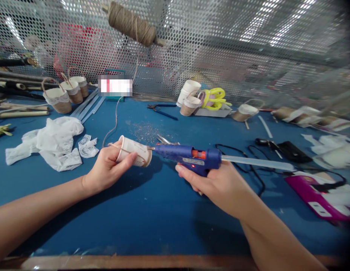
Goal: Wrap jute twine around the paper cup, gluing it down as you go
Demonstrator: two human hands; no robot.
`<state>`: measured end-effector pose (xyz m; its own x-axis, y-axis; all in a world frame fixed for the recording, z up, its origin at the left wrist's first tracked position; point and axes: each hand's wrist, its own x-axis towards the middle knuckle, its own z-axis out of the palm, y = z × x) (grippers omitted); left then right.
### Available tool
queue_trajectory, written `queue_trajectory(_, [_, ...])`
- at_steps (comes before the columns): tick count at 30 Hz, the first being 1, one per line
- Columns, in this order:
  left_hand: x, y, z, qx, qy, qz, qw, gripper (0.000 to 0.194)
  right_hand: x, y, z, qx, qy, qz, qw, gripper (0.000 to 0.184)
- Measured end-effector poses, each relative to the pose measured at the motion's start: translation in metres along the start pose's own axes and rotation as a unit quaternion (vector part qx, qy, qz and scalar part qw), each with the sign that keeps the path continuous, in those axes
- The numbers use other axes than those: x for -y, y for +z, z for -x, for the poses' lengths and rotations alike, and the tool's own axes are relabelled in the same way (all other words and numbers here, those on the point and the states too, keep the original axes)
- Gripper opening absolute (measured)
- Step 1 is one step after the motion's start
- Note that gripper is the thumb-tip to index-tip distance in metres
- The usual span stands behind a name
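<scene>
left hand (105, 165): wrapped round the paper cup (137, 149), tipped sideways | right hand (217, 180): gripping the blue glue gun (177, 151), right of cup, nozzle by its end | twine (116, 116) trails behind cup | imo hot glue could burn left fingers if nozzle skids

The head view looks forward, down onto both hands (105, 165) (222, 184).

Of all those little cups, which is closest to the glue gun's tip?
The white paper cup held tilted in the left hand, just by the nozzle of the blue glue gun. The other cups are farther back on the blue table.
</scene>
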<state>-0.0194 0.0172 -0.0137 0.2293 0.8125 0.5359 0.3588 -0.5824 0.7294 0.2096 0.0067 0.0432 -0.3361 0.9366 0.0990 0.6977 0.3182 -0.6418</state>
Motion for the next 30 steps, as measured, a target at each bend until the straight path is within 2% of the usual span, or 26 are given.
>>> queue_trajectory(5, [-0.001, -0.001, 0.001, 0.036, 0.063, 0.01, 0.997, 0.022, -0.001, 0.001, -0.003, 0.031, 0.049, -0.022, 0.998, 0.031])
queue_trajectory(7, [-0.002, -0.001, 0.0, 0.041, 0.069, 0.012, 0.997, 0.022, -0.001, 0.001, -0.005, 0.039, 0.063, -0.042, 0.996, 0.032])
queue_trajectory(9, [-0.003, -0.001, 0.001, 0.039, 0.031, 0.022, 0.999, 0.025, -0.002, 0.0, -0.008, 0.05, 0.078, -0.076, 0.993, 0.028])
queue_trajectory(11, [-0.003, -0.001, 0.001, 0.02, -0.045, 0.047, 0.998, 0.026, -0.008, -0.002, -0.013, 0.043, 0.088, -0.134, 0.986, 0.023])
queue_trajectory(14, [-0.001, 0.001, 0.001, -0.011, -0.163, 0.105, 0.981, 0.023, -0.024, -0.008, -0.031, -0.045, 0.112, -0.178, 0.977, 0.021])
queue_trajectory(15, [0.0, 0.001, 0.001, -0.015, -0.195, 0.125, 0.973, 0.024, -0.031, -0.011, -0.039, -0.092, 0.127, -0.151, 0.976, 0.021])
queue_trajectory(17, [0.002, 0.002, 0.001, -0.018, -0.238, 0.161, 0.958, 0.027, -0.046, -0.015, -0.056, -0.123, 0.164, -0.066, 0.977, 0.021])
queue_trajectory(22, [0.003, 0.004, -0.001, -0.02, -0.259, 0.204, 0.944, 0.029, -0.077, -0.017, -0.093, -0.093, 0.235, 0.032, 0.967, 0.035])
queue_trajectory(24, [0.002, 0.005, -0.001, -0.011, -0.254, 0.203, 0.945, 0.029, -0.084, -0.015, -0.101, -0.076, 0.25, 0.062, 0.963, 0.031])
queue_trajectory(27, [0.0, 0.006, 0.001, 0.006, -0.244, 0.198, 0.949, 0.028, -0.083, -0.011, -0.105, -0.067, 0.239, 0.103, 0.963, 0.028])
queue_trajectory(30, [0.0, 0.006, 0.003, 0.027, -0.228, 0.188, 0.955, 0.028, -0.065, -0.008, -0.102, -0.081, 0.186, 0.127, 0.971, 0.026])
